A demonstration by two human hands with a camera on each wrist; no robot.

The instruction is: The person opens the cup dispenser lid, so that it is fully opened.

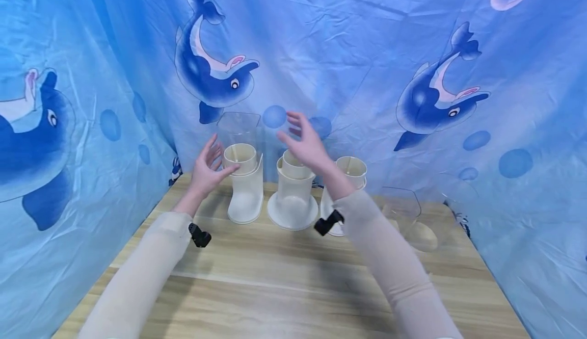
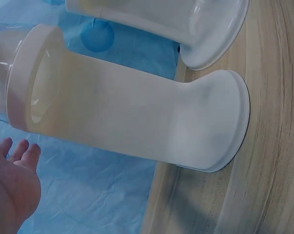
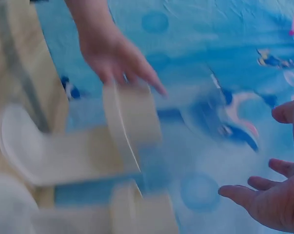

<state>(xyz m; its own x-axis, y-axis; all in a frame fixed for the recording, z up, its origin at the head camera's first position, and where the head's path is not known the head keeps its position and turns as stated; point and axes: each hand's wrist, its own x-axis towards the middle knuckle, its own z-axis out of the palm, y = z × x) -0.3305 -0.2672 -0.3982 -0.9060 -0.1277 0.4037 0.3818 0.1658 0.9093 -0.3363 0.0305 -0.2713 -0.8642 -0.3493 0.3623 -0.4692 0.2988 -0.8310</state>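
Observation:
At the left stands a white holder (image 1: 246, 196) with a curved foot and a round cream-coloured collar; a clear, open-topped container (image 1: 239, 124) rises from it. Beside that collar is my left hand (image 1: 208, 170), fingers spread and thumb across its front. In the left wrist view the same hand (image 2: 15, 190) lies next to the holder (image 2: 122, 112), and contact cannot be made out. My right hand (image 1: 307, 142) is raised above a similar middle holder (image 1: 293, 199), fingers loosely bent around nothing. The right wrist view shows that hand (image 3: 278, 195) apart from the holders.
A third white holder (image 1: 352, 168) stands behind my right forearm, partly hidden. Farther right, a transparent container (image 1: 403, 206) stands on the wooden table (image 1: 257, 288). A blue curtain (image 1: 348, 74) with dolphins hangs close behind and at both sides.

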